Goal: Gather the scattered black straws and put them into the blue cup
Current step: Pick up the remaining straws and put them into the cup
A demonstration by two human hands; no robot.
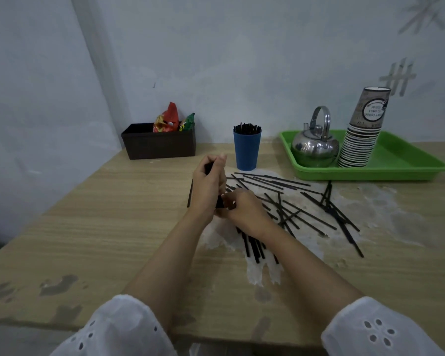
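A straw bundle point(219, 202) is gripped by the L hand point(208, 185), its lower end pinched by the R hand point(243, 210). Loose black straws point(284, 215) are strewn to the right. The blue cup point(247, 152), w/ straws inside, is stood just behind the hands. Bare table point(113, 214) is seen at left, and a green tray point(370, 176) back-right.

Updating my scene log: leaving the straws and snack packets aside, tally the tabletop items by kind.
Blue cup: 1
Dark box: 1
Green tray: 1
Metal kettle: 1
Paper-cup stack: 1
Total: 5
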